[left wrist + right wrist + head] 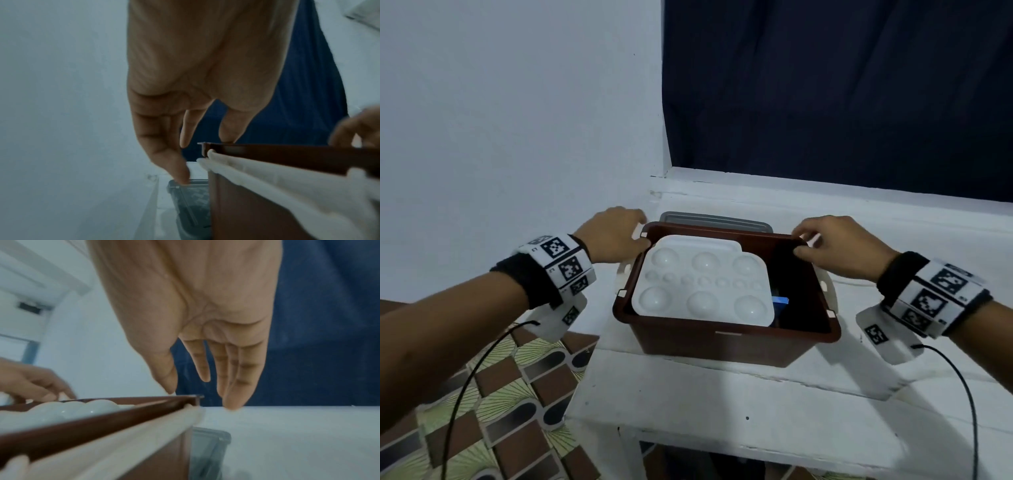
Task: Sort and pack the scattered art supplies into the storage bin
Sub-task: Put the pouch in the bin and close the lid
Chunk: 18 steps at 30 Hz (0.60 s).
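Left hand (pixel 616 236) fingers (pixel 180 172) hang loosely spread – one tip touches the grey lid (pixel 189 199) behind the bin (pixel 722 339), likely reaching to lift it. Right hand (pixel 842 246) fingers (pixel 234 386) hang straight and together over the bin's far right corner, gripping nothing. Palette (pixel 702 284) lies on top inside – bin sits at the table's (pixel 722 404) back edge.

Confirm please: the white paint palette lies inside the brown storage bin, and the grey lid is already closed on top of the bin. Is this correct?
Not quite. The grey lid is not on the brown storage bin; it sits behind the bin, against its far side, as the head view shows. The bin is open. The white paint palette does lie inside it.
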Each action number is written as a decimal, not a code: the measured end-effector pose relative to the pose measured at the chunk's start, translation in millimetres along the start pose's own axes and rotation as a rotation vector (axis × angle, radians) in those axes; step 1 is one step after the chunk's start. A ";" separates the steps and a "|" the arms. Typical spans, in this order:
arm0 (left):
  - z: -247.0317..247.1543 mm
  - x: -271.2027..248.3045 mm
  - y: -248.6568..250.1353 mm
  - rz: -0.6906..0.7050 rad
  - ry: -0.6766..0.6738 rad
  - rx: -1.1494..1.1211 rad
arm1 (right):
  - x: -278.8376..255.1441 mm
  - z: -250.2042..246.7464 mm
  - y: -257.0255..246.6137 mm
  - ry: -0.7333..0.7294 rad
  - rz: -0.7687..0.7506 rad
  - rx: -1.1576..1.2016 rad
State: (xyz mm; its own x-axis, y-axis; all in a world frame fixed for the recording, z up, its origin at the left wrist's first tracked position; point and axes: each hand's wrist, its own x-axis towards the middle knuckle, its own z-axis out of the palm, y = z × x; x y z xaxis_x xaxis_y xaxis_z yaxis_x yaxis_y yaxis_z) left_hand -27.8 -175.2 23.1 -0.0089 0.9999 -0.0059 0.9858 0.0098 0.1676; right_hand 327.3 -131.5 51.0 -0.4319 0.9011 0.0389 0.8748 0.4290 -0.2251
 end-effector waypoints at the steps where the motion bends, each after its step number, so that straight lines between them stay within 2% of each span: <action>1: 0.8 0.7 -3.2 -0.083 -0.053 -0.033 | 0.1 2.2 8.4 0.002 0.100 -0.050; 2: 1.1 -0.3 -2.4 -0.139 -0.107 -0.125 | 0.5 6.1 15.9 -0.037 0.183 -0.043; 4: 1.6 -2.0 3.5 -0.160 -0.163 -0.302 | -0.9 15.7 24.6 -0.123 0.301 0.210; 6: 0.7 0.8 7.7 -0.137 -0.149 -0.291 | -4.3 22.1 28.7 -0.132 0.361 0.481; 8: -0.5 4.1 10.5 -0.123 -0.150 -0.277 | -7.0 23.0 34.3 -0.107 0.382 0.584; 13: 5.2 21.2 20.0 -0.094 -0.184 -0.378 | -10.4 17.7 51.6 -0.088 0.426 0.601; 18: -0.3 43.8 12.4 -0.163 -0.296 -0.572 | -2.0 4.6 64.5 -0.162 0.423 0.544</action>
State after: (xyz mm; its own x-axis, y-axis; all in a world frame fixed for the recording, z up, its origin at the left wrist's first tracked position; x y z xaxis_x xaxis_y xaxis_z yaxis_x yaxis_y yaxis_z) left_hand -16.1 -131.3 25.2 -0.0239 0.9428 -0.3326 0.7305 0.2435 0.6380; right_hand 383.6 -105.9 31.9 -0.1432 0.9445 -0.2955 0.7590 -0.0868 -0.6453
